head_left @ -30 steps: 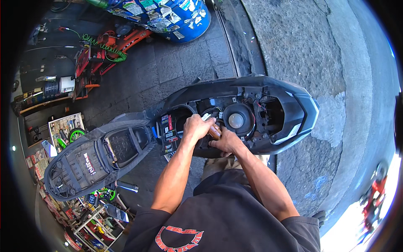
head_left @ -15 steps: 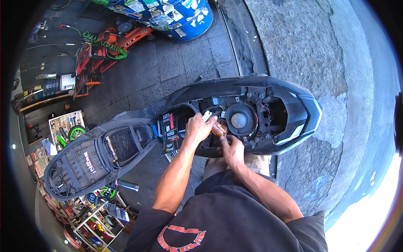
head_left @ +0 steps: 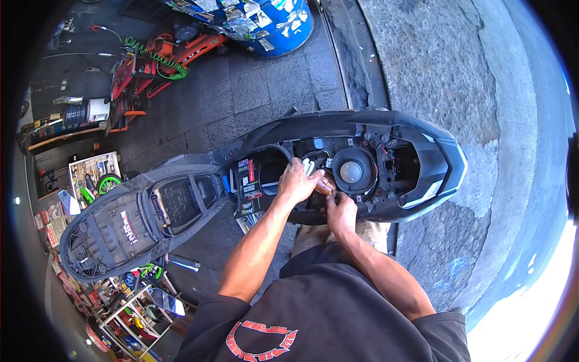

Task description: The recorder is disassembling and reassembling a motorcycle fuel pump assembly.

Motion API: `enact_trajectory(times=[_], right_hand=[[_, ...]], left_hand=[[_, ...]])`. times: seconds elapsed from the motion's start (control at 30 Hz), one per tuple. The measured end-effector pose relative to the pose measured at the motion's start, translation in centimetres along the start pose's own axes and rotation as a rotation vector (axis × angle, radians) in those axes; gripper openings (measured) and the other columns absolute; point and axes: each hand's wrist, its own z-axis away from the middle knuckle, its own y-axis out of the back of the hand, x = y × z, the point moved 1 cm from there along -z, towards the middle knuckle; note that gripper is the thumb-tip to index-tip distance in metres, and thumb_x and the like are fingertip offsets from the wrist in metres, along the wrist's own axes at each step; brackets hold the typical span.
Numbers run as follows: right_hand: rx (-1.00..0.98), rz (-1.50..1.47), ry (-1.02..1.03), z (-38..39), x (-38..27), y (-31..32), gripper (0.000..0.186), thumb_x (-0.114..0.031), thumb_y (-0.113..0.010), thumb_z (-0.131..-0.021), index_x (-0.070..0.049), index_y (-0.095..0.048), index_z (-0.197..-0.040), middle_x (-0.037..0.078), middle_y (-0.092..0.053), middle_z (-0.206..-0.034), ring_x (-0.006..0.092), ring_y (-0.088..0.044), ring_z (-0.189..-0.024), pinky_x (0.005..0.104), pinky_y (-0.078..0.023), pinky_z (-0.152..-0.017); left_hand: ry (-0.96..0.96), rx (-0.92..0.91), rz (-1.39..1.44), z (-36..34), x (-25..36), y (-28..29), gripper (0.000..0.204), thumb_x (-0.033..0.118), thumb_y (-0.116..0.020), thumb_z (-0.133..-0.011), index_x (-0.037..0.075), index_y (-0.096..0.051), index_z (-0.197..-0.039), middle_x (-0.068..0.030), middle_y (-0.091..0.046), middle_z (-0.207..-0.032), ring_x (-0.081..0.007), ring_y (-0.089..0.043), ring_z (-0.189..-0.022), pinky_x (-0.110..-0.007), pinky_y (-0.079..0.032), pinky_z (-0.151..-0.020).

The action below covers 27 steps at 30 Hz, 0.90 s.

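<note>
Over the opened body of a scooter, both my hands work close together, just left of the round cap in its dark well. My left hand is closed, with a pale, whitish piece showing at its fingers. Between the hands lies a shiny, coppery-brown rounded piece, which my left fingers reach at its upper end. At its lower end, my right hand is closed with thumb and fingers pressed together. Those fingertips partly hide what they grip.
The raised seat, underside up, extends to the left. A blue drum covered in stickers stands at the back. Red workshop equipment with a green coiled hose is at the back left; a white rack holds parts below the seat.
The view has shifted slightly, so the scooter and hands appear a little further right. Both hands stay at the coppery-brown piece, with only slight finger movement.
</note>
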Motion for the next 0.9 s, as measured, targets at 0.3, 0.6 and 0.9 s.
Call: enact_trajectory(times=[0.3, 0.6, 0.9], right_hand=[[-0.03, 0.012, -0.058, 0.4, -1.3, 0.3, 0.027, -0.018, -0.061, -0.094, 0.007, -0.069, -0.099, 0.018, -0.069, -0.067, 0.0271, -0.07, -0.057, 0.0391, -0.055, -0.06], [0.011, 0.392, -0.007, -0.1, -2.4, -0.5, 0.031, -0.026, -0.069, -0.088, 0.005, -0.072, -0.092, 0.027, -0.069, -0.086, 0.0407, -0.069, -0.087, 0.0443, -0.053, -0.081], [-0.071, 0.625, 0.199, 1.3, -3.0, 0.0, 0.057, -0.021, -0.061, -0.091, -0.007, -0.044, -0.143, 0.028, -0.069, -0.087, 0.0441, -0.068, -0.087, 0.0531, -0.052, -0.081]], left_hand=[[-0.033, 0.036, -0.024, 0.1, -0.3, 0.2, 0.068, 0.047, -0.078, -0.076, -0.009, -0.055, -0.107, -0.0303, -0.063, -0.106, -0.0426, -0.063, -0.102, -0.047, -0.051, -0.088], [-0.036, 0.077, 0.025, 0.9, 0.5, 0.6, 0.061, 0.039, -0.079, -0.076, -0.004, -0.054, -0.113, -0.0233, -0.059, -0.114, -0.0406, -0.061, -0.106, -0.049, -0.051, -0.088], [-0.054, 0.044, -0.034, 0.2, 0.3, 1.0, 0.062, 0.042, -0.079, -0.076, -0.002, -0.054, -0.111, -0.0226, -0.06, -0.111, -0.0421, -0.062, -0.103, -0.05, -0.052, -0.086]])
